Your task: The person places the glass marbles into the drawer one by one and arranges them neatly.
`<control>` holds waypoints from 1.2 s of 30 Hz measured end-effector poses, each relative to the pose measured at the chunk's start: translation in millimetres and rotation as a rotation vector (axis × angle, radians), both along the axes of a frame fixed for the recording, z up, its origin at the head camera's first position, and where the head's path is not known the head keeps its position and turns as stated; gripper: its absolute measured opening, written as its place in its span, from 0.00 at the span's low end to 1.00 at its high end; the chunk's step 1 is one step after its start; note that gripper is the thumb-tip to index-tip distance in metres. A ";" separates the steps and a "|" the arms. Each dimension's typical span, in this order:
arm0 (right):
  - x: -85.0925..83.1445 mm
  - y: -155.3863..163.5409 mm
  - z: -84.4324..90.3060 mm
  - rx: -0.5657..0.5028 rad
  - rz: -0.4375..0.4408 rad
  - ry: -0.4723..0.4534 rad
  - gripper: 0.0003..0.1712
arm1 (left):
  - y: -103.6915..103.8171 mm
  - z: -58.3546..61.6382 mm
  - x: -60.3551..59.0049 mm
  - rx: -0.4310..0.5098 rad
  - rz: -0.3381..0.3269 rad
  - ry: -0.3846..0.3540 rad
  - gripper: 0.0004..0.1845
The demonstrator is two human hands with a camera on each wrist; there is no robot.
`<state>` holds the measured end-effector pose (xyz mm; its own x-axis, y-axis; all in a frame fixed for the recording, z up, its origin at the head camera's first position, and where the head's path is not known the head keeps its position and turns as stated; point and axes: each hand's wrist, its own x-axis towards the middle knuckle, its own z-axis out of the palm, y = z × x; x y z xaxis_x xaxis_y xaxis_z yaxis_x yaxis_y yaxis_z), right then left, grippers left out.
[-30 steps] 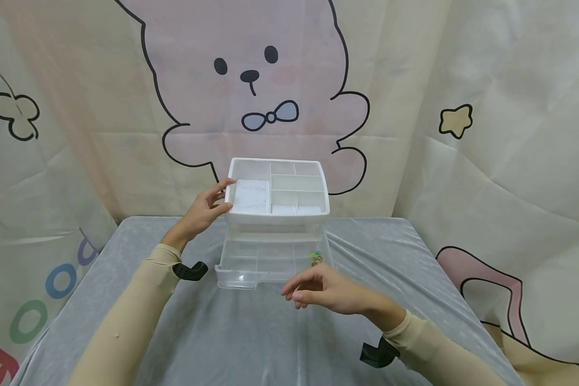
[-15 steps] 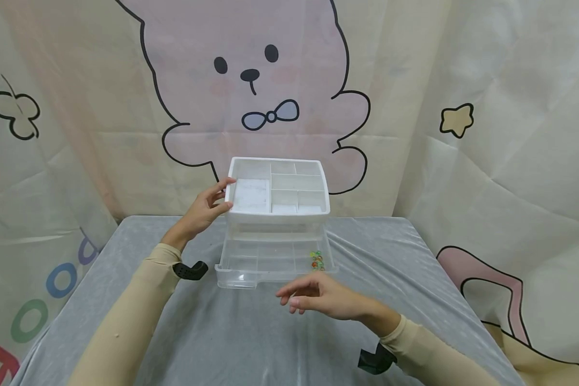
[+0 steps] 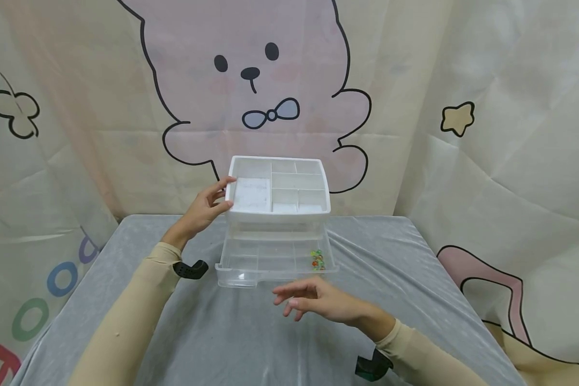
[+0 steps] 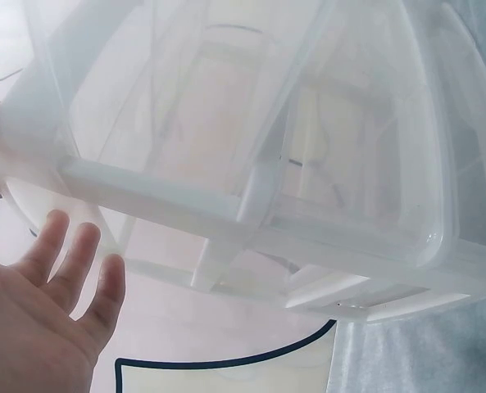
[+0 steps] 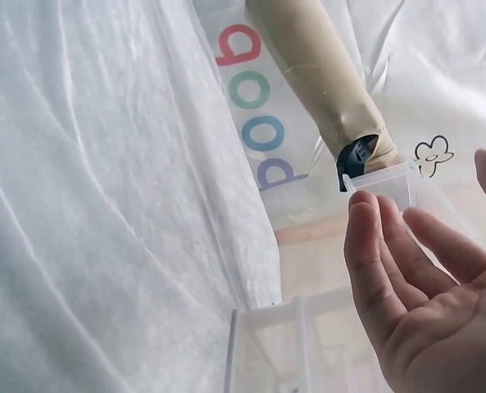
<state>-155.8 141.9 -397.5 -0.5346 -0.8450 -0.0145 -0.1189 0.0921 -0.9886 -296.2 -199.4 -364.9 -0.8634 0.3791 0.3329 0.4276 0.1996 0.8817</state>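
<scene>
A storage box with a white compartmented top tray (image 3: 277, 216) stands toward the back of the table. Below that tray a clear divided drawer (image 3: 240, 279) is pulled out toward me. Small green, yellow and orange beads (image 3: 317, 260) lie in its right compartment. With thumb and fingers my left hand (image 3: 199, 215) grips the left edge of the top tray; in the left wrist view its other fingers (image 4: 103, 303) extend beside the translucent box frame (image 4: 156, 196). My right hand (image 3: 324, 301) hovers in front of the drawer, fingers loosely bent, holding nothing.
Grey velvety cloth (image 3: 231, 338) covers the table. A printed curtain (image 3: 405, 107) with a bear drawing hangs close behind the box and along both sides. Black wrist cameras (image 3: 373, 365) sit over the sleeves.
My right hand has drifted slightly left and toward me, so more of the beads in the drawer show. The left hand and the box stay in place.
</scene>
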 end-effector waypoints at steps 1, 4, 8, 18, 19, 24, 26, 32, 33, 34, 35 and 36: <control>0.2 -0.1 -0.6 -0.003 0.001 -0.032 0.27 | 0.1 0.4 0.2 0.001 -0.002 0.000 0.32; 1.9 -1.0 -1.9 -0.039 0.009 -0.163 0.29 | -0.1 0.3 -0.1 0.001 -0.004 0.000 0.32; 5.2 -2.6 -3.7 -0.128 0.029 -0.339 0.31 | -0.1 -0.2 -0.5 -0.007 0.000 0.002 0.32; 12.2 -8.8 -8.9 -0.195 0.003 -0.484 0.32 | -0.4 0.2 0.7 -0.011 0.008 0.002 0.32; 12.9 -9.7 -9.7 -0.204 -0.005 -0.501 0.32 | -0.4 0.3 0.6 -0.012 0.008 0.002 0.32; 15.6 -14.8 -14.0 -0.250 -0.038 -0.602 0.36 | -0.6 0.5 0.4 -0.012 0.011 0.002 0.32; 16.8 -16.7 -15.4 -0.275 -0.044 -0.630 0.36 | -0.7 0.5 0.3 -0.012 0.012 0.002 0.32; 19.3 -21.3 -18.2 -0.332 -0.074 -0.676 0.37 | -1.0 -0.1 -0.7 -0.007 0.009 0.012 0.32; 19.6 -21.9 -18.5 -0.338 -0.080 -0.678 0.37 | -1.0 -0.2 -0.7 -0.005 0.008 0.012 0.32; 19.9 -22.5 -18.6 -0.343 -0.088 -0.680 0.37 | -1.0 -0.4 -0.7 -0.003 0.009 0.012 0.32; 20.2 -22.8 -19.0 -0.346 -0.094 -0.683 0.37 | -1.0 -0.5 -0.7 -0.002 0.008 0.012 0.32; 20.5 -23.2 -19.3 -0.350 -0.098 -0.684 0.37 | -1.0 -0.6 -0.7 -0.001 0.006 0.011 0.32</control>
